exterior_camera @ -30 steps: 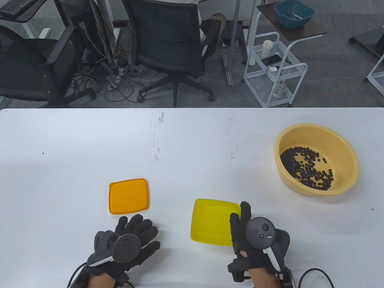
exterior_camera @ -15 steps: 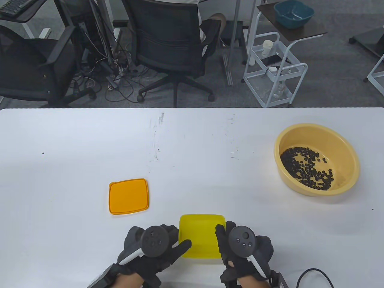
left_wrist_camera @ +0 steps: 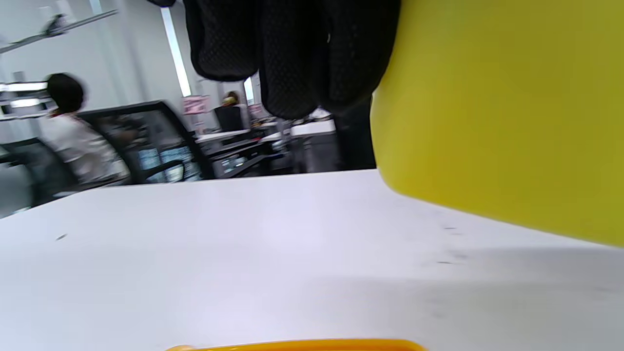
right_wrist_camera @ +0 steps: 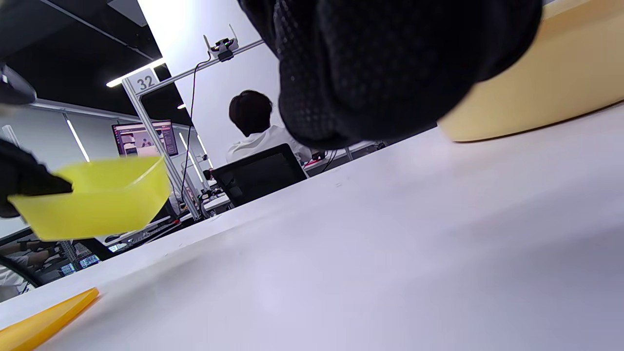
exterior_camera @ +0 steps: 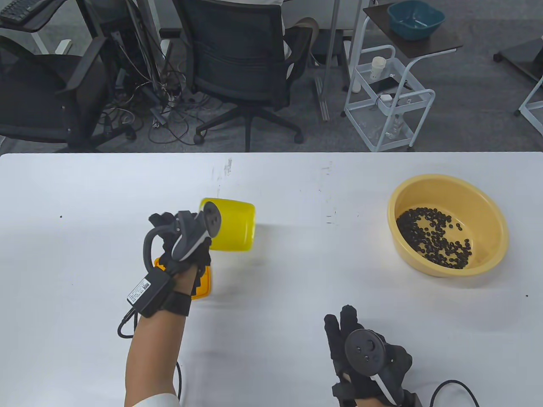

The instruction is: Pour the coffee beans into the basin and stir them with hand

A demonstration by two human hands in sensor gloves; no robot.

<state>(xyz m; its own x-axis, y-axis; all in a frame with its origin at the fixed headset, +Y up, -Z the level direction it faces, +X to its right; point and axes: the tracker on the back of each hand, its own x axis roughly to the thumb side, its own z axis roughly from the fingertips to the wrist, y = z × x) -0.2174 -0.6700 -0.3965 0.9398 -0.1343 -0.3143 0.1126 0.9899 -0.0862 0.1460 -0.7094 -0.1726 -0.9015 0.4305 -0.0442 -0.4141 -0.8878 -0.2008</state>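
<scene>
We see our right hand point(exterior_camera: 360, 352) near us, lying flat on the white surface point(exterior_camera: 297, 275) with straight fingers, holding nothing. Farther out, our left hand point(exterior_camera: 186, 237) grips the yellow box point(exterior_camera: 235, 227) up in the air, over the orange lid point(exterior_camera: 202, 283). Far right sits the yellow basin point(exterior_camera: 494, 212) with coffee beans point(exterior_camera: 437, 243) inside. Behind, a post reads "32" point(right_wrist_camera: 145, 83).

Black mesh sensor gloves on the left hand point(exterior_camera: 186, 241) and right hand point(exterior_camera: 365, 356), round dark trackers strapped on, labelled box at left wrist, black cables, white sleeve.
</scene>
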